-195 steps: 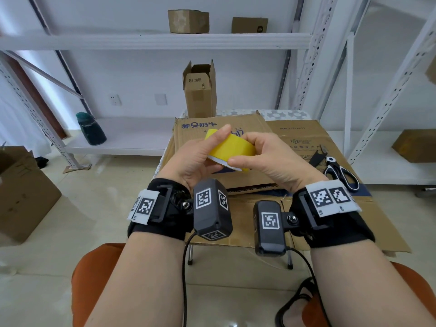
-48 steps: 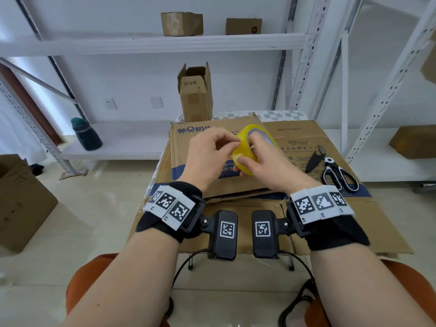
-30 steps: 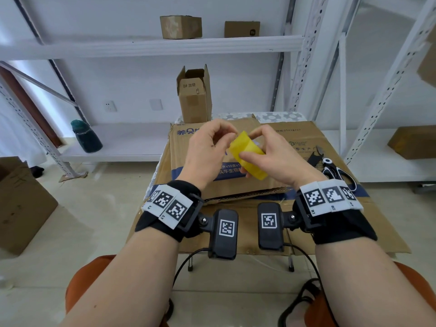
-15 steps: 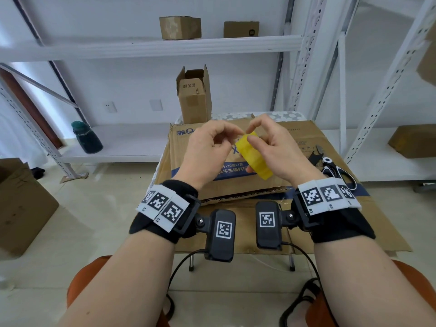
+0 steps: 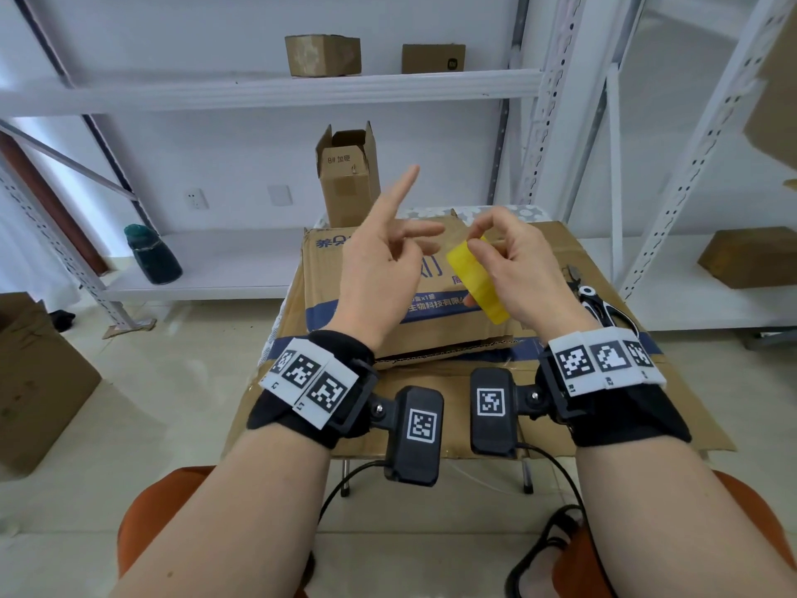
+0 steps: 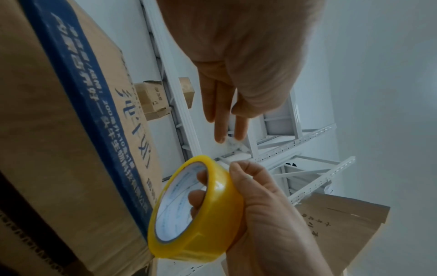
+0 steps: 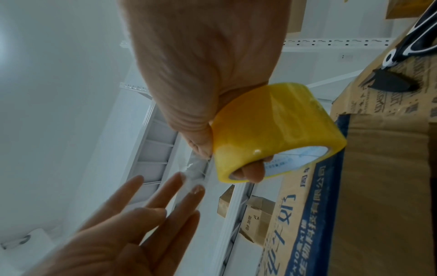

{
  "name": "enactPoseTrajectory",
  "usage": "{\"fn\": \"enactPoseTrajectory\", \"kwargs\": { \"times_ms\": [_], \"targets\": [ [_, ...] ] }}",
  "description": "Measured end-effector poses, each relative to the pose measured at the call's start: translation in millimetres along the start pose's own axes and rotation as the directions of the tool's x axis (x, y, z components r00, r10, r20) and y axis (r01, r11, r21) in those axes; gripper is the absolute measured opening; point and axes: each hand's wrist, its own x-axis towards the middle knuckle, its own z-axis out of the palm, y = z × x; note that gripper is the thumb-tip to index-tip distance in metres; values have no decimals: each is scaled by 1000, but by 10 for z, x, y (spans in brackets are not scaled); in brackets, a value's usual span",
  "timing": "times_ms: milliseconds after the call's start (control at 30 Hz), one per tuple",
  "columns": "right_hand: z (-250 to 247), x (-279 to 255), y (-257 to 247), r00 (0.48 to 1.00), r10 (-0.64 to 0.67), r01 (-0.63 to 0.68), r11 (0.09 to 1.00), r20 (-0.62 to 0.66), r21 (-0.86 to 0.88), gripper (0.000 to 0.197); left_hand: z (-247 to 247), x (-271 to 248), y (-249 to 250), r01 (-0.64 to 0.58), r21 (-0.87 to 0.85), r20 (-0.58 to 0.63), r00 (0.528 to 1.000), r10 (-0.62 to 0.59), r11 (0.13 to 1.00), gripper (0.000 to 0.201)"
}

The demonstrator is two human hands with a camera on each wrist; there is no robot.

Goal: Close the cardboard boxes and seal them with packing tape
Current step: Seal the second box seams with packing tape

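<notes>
In the head view, the right hand (image 5: 515, 269) is holding the yellow roll of tape (image 5: 474, 278) above the flattened cardboard (image 5: 388, 334) covering the table, fingers hooked through the core, while the left hand (image 5: 384, 269) is hovering just left of the roll with its fingers spread and straight, gripping nothing. An open box (image 5: 348, 174) is standing upright at the far edge of the table with its flaps up, so by my reading no closing or taping is showing on it yet; scissors (image 5: 604, 304) are lying at the right. In the left wrist view, the roll (image 6: 196, 211) is sitting near the camera with the right hand's fingers (image 6: 198, 198) curling inside its white core, and the left fingers (image 6: 220, 115) are pointing away, loose; a thin clear shred seems to be clinging near their tips, though that is too faint to be sure. In the right wrist view, the roll (image 7: 274, 128) is pinched between thumb and fingers, and the left hand (image 7: 132, 229) is lying flat and wide beside it. I judge the task as barely begun: the tape's free end is not yet pulled out, and closing the flaps, taping and cutting all remain.
</notes>
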Motion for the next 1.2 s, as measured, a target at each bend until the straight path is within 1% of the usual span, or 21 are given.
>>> {"fn": "enactPoseTrajectory", "kwargs": {
  "times_ms": [67,133,233,333,367,400,467,500,533,600,633,700,767,833,933,1067,1133,1200],
  "targets": [
    [-12,-8,21,999,-14,13,1000,-43,-10,6,34,-4,22,-12,30,0,1000,12,999,62],
    [-16,-7,55,994,-36,29,997,-102,-65,7,78,-30,25,-15,15,-11,1000,16,1000,58],
    [-25,-43,117,987,-56,41,994,-149,-99,6,128,-81,15,-16,27,-20,1000,16,999,52],
    [-64,-101,168,969,-29,10,997,-244,-75,8,123,-98,-18,2,151,-108,994,15,989,45],
    [-87,-124,185,957,-20,0,998,-290,-68,9,108,-95,-37,25,221,-119,993,1,975,43],
    [-108,-141,205,940,-15,-10,997,-340,-72,9,88,-95,-70,58,309,-106,994,-26,949,43],
    [-138,-154,258,897,-9,-45,993,-442,-112,8,49,-114,-189,126,503,-74,992,-103,855,51],
    [-143,-158,284,876,-2,-68,990,-482,-127,9,29,-141,-245,165,584,-72,986,-152,795,60],
    [-144,-156,312,857,14,-93,987,-515,-128,9,14,-180,-296,211,641,-78,974,-211,738,72],
    [-118,-163,372,827,69,-151,983,-558,-103,9,-20,-278,-394,305,689,-107,940,-323,657,100],
    [-98,-161,413,811,95,-181,979,-577,-92,9,-42,-315,-441,338,696,-124,926,-357,633,110],
    [-68,-168,498,779,147,-235,970,-610,-66,9,-88,-381,-534,377,707,-151,907,-393,598,120],
    [-51,-174,574,742,202,-286,958,-640,-29,11,-113,-447,-609,388,733,-161,897,-411,559,122],
    [-40,-175,630,717,249,-328,945,-651,0,13,-127,-509,-678,397,749,-178,891,-417,530,121],
    [-41,-172,684,708,288,-379,926,-644,-2,13,-128,-544,-743,383,761,-174,898,-405,524,120],
    [-25,-172,756,712,311,-418,908,-629,-25,12,-99,-523,-756,309,830,-104,904,-414,465,121],
    [-5,-170,793,705,335,-427,904,-625,4,11,-99,-525,-776,294,846,-111,913,-392,445,115],
    [8,-165,814,692,353,-423,905,-630,43,10,-115,-535,-809,316,842,-148,915,-375,438,106]
  ]
}}
